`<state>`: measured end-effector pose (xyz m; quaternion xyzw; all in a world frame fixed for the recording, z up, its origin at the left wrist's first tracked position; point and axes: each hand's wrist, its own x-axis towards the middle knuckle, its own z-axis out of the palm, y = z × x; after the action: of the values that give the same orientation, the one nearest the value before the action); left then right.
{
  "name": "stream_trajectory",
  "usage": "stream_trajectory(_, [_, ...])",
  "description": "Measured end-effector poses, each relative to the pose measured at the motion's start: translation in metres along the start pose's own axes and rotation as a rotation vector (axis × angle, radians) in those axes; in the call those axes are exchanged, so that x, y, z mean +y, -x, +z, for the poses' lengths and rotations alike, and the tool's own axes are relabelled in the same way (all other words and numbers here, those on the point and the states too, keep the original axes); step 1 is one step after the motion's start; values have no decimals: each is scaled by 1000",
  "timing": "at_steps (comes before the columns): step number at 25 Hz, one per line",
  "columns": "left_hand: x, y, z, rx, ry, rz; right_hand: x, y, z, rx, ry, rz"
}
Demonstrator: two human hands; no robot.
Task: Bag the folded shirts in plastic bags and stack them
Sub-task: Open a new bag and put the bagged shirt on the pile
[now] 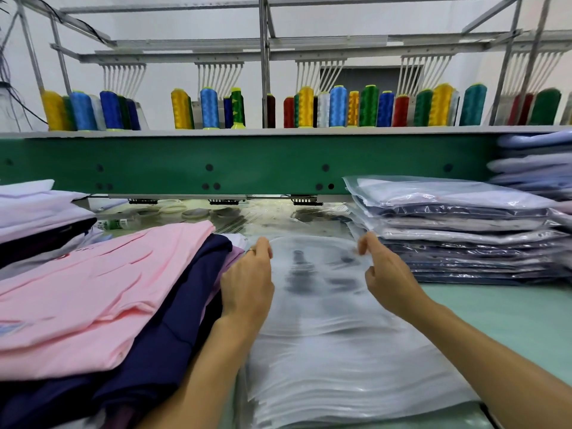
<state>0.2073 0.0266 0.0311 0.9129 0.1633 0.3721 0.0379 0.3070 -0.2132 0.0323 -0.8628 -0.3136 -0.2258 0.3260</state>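
Plastic bags (340, 360) lie stacked at bottom centre. The left hand (247, 283) and right hand (390, 280) each pinch the far edge of the top bag (315, 274). Peel off one layer only and spread its mouth wide before reaching for the folded shirts (102, 289) at left.

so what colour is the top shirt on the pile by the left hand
Pale pink; the folded shirt shows best in the head view.
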Motion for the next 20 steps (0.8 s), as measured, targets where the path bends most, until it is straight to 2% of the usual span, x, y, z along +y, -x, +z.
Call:
stream_trajectory(1, [0,-1,0,-21,-32,-21,1,1,-2,-19,7,14])
stream_trajectory(3, [-1,3,4,-147,-7,52,3,5,-1,-195,111,42])
stream_trajectory(5, [2,12,11,-347,99,156,5,9,5,-394,198,49])
stream_trajectory(6, [3,16,14,-460,128,174,5,9,8,-440,201,54])
stream_trajectory(8, [3,23,27,-625,127,174,7,9,10,-448,170,70])
stream_trajectory(10, [1,23,37,-711,119,161,8,10,10,-446,175,55])
stream_trajectory(16, [6,28,35,-696,118,172,-3,15,13,-524,455,10])
stream_trajectory(18, [9,28,22,-734,220,156,-18,11,17,-575,569,69])
stream_trajectory(20, [14,18,1,-690,322,96,-39,2,21,-546,595,161])
